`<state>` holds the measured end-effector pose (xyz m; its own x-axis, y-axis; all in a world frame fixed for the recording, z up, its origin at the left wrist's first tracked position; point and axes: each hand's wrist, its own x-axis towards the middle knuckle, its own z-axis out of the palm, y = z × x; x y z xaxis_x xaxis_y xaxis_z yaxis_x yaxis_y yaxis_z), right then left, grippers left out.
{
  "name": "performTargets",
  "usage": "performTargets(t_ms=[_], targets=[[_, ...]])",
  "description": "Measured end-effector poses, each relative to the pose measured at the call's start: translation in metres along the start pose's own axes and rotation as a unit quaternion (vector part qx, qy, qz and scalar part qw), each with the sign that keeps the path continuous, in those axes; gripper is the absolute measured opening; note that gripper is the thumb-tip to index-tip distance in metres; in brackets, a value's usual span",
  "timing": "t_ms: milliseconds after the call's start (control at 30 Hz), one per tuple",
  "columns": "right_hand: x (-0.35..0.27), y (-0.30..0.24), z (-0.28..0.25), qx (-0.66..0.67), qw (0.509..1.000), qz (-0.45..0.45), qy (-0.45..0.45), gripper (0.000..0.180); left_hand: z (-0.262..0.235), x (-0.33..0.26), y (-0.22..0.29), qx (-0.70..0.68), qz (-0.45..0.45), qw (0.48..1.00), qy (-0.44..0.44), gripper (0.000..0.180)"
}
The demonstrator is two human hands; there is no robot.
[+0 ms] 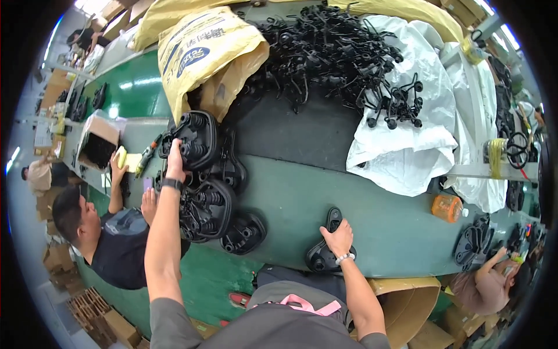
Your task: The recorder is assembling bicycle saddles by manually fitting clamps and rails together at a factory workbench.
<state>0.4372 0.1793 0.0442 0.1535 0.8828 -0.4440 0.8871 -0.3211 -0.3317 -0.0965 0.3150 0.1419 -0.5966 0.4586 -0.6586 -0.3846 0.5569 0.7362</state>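
My left hand reaches out and grips the edge of a black moulded plastic shell, the top one of a pile of like shells on the green work table. A dark watch sits on that wrist. My right hand, with a pale bracelet, rests closed on another black shell lying flat at the table's near edge. A further shell lies between the pile and my right hand.
A heap of black wire parts lies on white sacks at the back. A yellow sack stands at the back left. A person in a dark shirt works at my left, another at my right. An orange bottle stands near the table's right end.
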Motion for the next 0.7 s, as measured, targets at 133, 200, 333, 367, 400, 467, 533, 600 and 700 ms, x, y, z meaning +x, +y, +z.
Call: performTargets(t_ms=[133,200,333,367,400,467,533,600,700], targets=[[-0.006,0.008,0.000,0.026,0.999,0.017,-0.025,0.073,0.053,-0.053,0.000,0.002,0.039,0.989,-0.144,0.036],[-0.006,0.002,0.000,0.048,0.999,0.014,-0.005,0.072,0.075,-0.033,-0.021,0.188,0.124,0.961,-0.162,0.051],[-0.006,0.012,0.002,0.046,0.999,0.027,-0.003,0.067,0.162,-0.059,-0.074,0.469,0.244,0.841,-0.118,0.088],[-0.006,0.015,0.006,0.055,0.998,0.021,0.007,0.065,0.173,-0.066,-0.080,0.522,0.226,0.815,-0.114,0.089],[-0.005,0.011,0.003,0.063,0.998,0.013,0.004,0.064,0.175,-0.064,-0.090,0.568,0.218,0.790,-0.082,0.091],[-0.004,0.005,0.006,0.044,0.999,0.003,0.007,0.064,0.165,-0.038,-0.102,0.441,0.225,0.848,-0.190,0.059],[-0.003,0.004,0.002,0.012,1.000,0.022,0.001,0.066,0.156,-0.029,-0.119,0.399,0.241,0.866,-0.181,0.041],[-0.003,0.003,0.002,0.029,0.999,0.028,0.008,0.067,0.150,-0.009,-0.127,0.404,0.253,0.868,-0.142,0.047],[-0.006,-0.004,-0.009,0.055,0.996,0.072,-0.003,0.069,0.165,-0.056,-0.130,0.409,0.499,0.761,-0.062,0.059]])
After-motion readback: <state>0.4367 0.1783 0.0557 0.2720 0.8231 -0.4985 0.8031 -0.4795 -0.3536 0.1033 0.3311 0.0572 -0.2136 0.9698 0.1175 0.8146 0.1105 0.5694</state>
